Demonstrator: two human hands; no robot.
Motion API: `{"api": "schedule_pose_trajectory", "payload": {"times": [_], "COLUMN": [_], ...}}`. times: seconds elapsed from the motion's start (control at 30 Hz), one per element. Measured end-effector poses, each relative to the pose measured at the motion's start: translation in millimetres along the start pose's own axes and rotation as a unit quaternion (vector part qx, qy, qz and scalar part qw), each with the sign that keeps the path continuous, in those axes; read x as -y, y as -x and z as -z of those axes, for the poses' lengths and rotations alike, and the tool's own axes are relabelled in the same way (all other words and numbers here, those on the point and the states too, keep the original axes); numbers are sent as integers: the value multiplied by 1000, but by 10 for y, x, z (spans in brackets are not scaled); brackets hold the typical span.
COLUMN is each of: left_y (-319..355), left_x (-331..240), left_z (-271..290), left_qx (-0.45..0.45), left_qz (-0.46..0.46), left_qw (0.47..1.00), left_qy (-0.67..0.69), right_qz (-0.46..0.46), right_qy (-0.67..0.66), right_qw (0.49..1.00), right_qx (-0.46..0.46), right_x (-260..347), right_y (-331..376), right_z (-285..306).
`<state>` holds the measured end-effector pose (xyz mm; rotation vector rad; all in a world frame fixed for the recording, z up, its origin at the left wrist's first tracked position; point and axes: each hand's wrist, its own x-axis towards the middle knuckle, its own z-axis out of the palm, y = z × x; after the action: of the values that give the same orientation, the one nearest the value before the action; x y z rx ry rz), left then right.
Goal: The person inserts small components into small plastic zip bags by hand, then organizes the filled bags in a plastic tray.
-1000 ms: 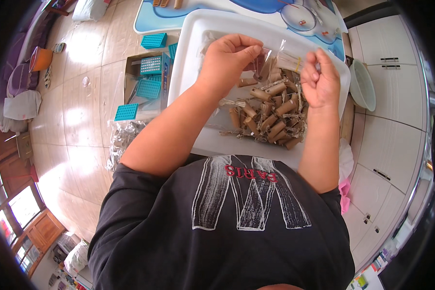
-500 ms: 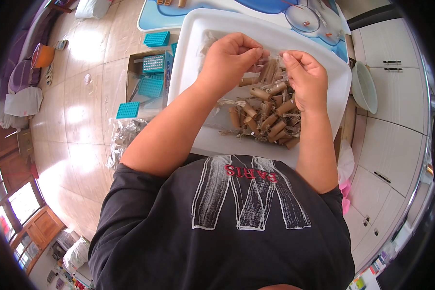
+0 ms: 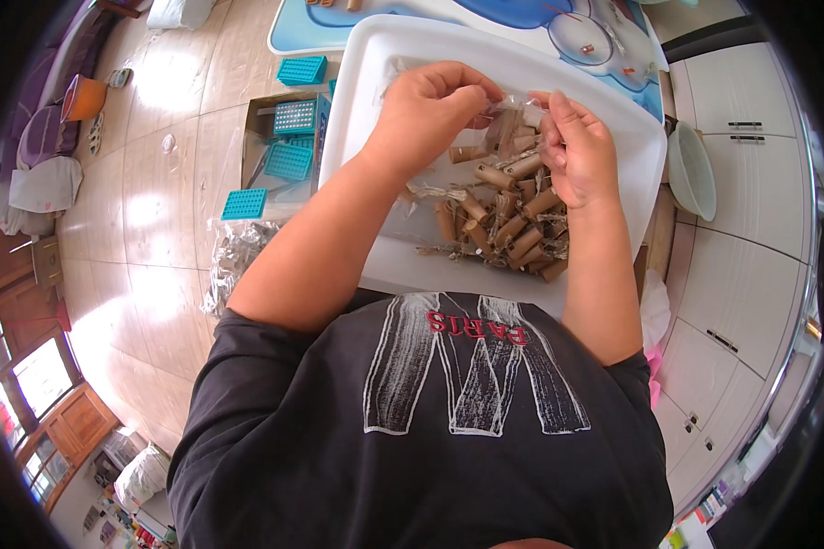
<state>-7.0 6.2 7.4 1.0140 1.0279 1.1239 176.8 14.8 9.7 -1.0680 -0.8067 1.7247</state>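
Over the far part of a white tray [image 3: 341, 137], my left hand [image 3: 430, 108] pinches one side of a small clear plastic bag [image 3: 508, 126]. My right hand [image 3: 579, 146] grips its other side, thumb and fingertips closed together. Brownish tube shapes show in or behind the clear film; I cannot tell which. Below my hands lies a loose pile of short brown cardboard tubes [image 3: 494, 206], several with pale string trailing from them. My fingers partly hide the bag's edges.
Left of the tray stands an open cardboard box [image 3: 250, 123] with teal perforated racks [image 3: 288, 162]. Near it rests a clear bag of silvery pieces [image 3: 233, 261]. A blue-and-white table [image 3: 313, 33] lies beyond. A pale green basin [image 3: 692, 174] and white cabinets [image 3: 742, 247] stand right.
The bag's film is spread wider between my hands. My right hand has turned slightly, its thumb now raised more upright. My left hand stays almost in place.
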Motion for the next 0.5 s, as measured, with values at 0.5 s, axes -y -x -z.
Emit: {"api": "schedule_pose_trajectory", "payload": {"times": [0.5], "left_y": [12], "left_x": [-279], "left_z": [138], "left_qx": [-127], "left_qz": [-210], "left_qw": [828], "left_qy": [-505], "right_qz": [184], "right_qy": [65], "right_qw": [974], "right_qx": [-112], "right_x": [132], "right_y": [-34], "right_z": [115]}}
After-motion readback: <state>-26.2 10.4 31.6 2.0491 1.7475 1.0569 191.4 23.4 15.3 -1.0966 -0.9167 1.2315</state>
